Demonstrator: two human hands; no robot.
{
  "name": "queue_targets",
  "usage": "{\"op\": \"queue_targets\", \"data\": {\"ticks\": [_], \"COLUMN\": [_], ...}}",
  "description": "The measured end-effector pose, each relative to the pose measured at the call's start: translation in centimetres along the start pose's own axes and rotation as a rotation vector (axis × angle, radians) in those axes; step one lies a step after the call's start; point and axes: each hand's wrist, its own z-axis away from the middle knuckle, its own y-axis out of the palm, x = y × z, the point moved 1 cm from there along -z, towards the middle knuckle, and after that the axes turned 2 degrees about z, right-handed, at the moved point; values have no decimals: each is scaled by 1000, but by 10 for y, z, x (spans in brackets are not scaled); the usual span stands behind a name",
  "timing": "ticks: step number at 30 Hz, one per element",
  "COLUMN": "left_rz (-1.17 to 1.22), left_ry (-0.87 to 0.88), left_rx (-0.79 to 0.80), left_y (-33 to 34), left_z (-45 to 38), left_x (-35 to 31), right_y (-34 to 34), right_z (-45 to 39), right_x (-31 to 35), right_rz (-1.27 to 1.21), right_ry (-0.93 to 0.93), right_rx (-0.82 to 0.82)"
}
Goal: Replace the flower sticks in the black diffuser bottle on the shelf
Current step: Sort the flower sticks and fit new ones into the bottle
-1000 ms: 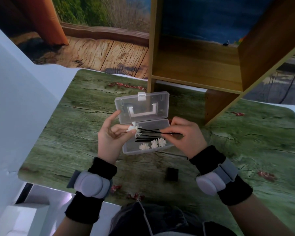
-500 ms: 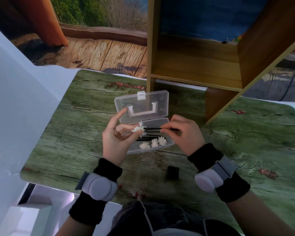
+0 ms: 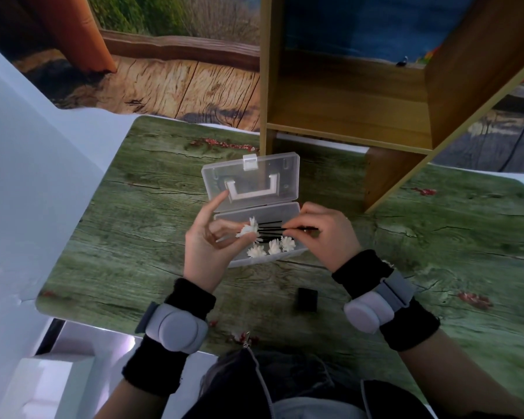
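Observation:
A clear plastic box (image 3: 256, 186) lies on the table with its lid up. In its tray rest three white flower heads (image 3: 271, 247) on black sticks. My left hand (image 3: 208, 243) pinches the white flower end of a flower stick (image 3: 250, 230) held over the box. My right hand (image 3: 328, 234) pinches the black stem end of the same stick. A small black cube, the diffuser bottle (image 3: 307, 299), stands on the table near my right wrist, with no sticks in it.
A wooden shelf unit (image 3: 345, 116) stands behind the box; the compartment I can see holds nothing. The table (image 3: 139, 207) has a green wood-print top with a rounded near-left corner. A white wall runs along the left.
Both hands have lifted slightly with the flower stick, and my left index finger has spread up toward the lid. The box and black bottle have stayed put.

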Motion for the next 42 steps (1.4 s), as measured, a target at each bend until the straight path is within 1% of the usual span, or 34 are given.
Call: {"op": "queue_targets", "data": {"ticks": [4, 8, 11, 16, 22, 25, 29, 33, 35, 39, 42], "left_rz": [3, -9, -19, 34, 105, 127, 128, 188, 225, 160, 155], "left_ry": [-55, -77, -93, -113, -101, -74, 29, 51, 39, 69, 67], "left_rx": [30, -12, -35, -65, -55, -49, 0, 46, 49, 52, 43], "left_y": [-5, -10, -10, -8, -4, -2, 3, 5, 7, 8, 7], "left_z": [5, 12, 15, 16, 15, 15, 17, 16, 16, 14, 13], "left_x": [9, 17, 24, 27, 21, 13, -7, -19, -22, -23, -20], "right_y": [8, 15, 19, 22, 15, 9, -3, -8, -8, -5, -6], "right_z": [3, 10, 13, 12, 9, 7, 2, -3, -4, -5, -6], "right_x": [-11, -18, -17, -15, -15, -13, -7, -4, -6, -6, -3], "right_rz": [-102, -155, -168, -213, -179, -165, -159, -189, -213, -224, -212], "right_ry": [81, 141, 142, 143, 76, 45, -24, -42, -33, -41, -66], "right_rx": [42, 61, 71, 74, 60, 11, -60, -116, -120, -103, -93]}}
